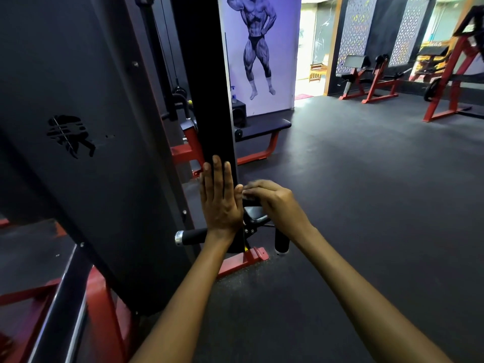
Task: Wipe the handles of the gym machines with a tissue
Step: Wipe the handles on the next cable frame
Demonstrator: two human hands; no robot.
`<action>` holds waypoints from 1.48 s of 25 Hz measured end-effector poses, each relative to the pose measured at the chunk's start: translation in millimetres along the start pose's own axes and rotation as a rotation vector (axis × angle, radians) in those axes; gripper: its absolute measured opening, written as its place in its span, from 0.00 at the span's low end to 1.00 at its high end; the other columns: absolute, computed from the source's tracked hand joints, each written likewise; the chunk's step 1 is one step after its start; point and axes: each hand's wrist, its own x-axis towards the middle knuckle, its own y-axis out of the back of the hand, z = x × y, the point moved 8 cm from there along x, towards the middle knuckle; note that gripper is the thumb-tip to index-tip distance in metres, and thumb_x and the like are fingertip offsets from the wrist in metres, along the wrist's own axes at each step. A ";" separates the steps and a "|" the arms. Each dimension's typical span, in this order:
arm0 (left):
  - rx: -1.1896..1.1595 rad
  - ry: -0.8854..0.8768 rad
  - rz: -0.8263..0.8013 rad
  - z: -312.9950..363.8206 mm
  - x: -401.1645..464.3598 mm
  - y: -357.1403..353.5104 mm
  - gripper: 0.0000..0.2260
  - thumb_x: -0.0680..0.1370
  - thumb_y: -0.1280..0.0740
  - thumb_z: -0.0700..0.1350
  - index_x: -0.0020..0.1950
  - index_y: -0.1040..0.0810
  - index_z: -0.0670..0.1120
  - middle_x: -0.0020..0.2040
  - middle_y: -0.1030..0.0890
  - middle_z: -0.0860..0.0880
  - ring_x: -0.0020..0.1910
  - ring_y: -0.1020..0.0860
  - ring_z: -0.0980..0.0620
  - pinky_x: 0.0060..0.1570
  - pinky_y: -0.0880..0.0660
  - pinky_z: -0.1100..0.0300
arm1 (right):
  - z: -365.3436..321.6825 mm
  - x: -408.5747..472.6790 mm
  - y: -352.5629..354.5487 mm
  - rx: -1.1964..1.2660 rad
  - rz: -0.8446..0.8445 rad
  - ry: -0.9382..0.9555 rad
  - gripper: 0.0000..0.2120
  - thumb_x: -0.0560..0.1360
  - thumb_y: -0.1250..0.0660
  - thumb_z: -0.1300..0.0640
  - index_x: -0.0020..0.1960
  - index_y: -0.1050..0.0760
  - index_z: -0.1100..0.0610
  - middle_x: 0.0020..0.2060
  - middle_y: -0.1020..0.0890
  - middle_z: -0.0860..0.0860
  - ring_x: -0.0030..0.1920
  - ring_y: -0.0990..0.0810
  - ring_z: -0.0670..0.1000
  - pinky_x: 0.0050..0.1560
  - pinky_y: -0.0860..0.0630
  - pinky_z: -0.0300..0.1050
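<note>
My left hand (220, 203) lies flat with straight fingers against the black upright post (209, 100) of the machine. Just to its right, my right hand (269, 203) curls over the top of a black grip (250, 203) that sticks out from the post; its fingertips are blurred. A pale sliver shows under those fingers, and I cannot tell whether it is a tissue. Lower down, a black foam handle with a chrome end cap (190, 237) points left. Another black handle (281, 243) hangs to the right under my right forearm.
A large black weight-stack cover (78, 127) fills the left. The machine's red base foot (243, 262) lies on the dark rubber floor (366, 205). A flat bench (264, 125) stands behind the post, and red machines (377, 82) line the far right wall.
</note>
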 end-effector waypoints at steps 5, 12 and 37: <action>0.042 -0.030 -0.020 -1.7 1.9 1.0 0.32 0.82 0.45 0.54 0.79 0.61 0.51 0.79 0.62 0.55 0.78 0.60 0.54 0.76 0.58 0.55 | 61.0 -100.4 38.2 0.116 0.303 -0.455 0.14 0.70 0.33 0.74 0.47 0.19 0.58 0.44 0.17 0.50 0.47 0.19 0.44 0.50 0.21 0.44; -0.007 -0.025 -0.023 1.7 -0.3 -4.6 0.39 0.78 0.38 0.45 0.78 0.63 0.52 0.78 0.64 0.55 0.77 0.62 0.54 0.76 0.57 0.55 | 85.5 -59.8 17.4 0.485 0.263 -0.635 0.14 0.73 0.37 0.73 0.50 0.20 0.58 0.46 0.17 0.56 0.46 0.20 0.43 0.51 0.25 0.36; -0.540 -0.047 -0.563 -22.1 -48.3 35.8 0.27 0.77 0.38 0.41 0.76 0.39 0.43 0.79 0.46 0.48 0.79 0.52 0.50 0.76 0.51 0.52 | -38.3 -147.9 -35.6 -0.179 0.540 -1.122 0.06 0.70 0.29 0.63 0.42 0.20 0.53 0.41 0.20 0.53 0.41 0.21 0.49 0.43 0.27 0.38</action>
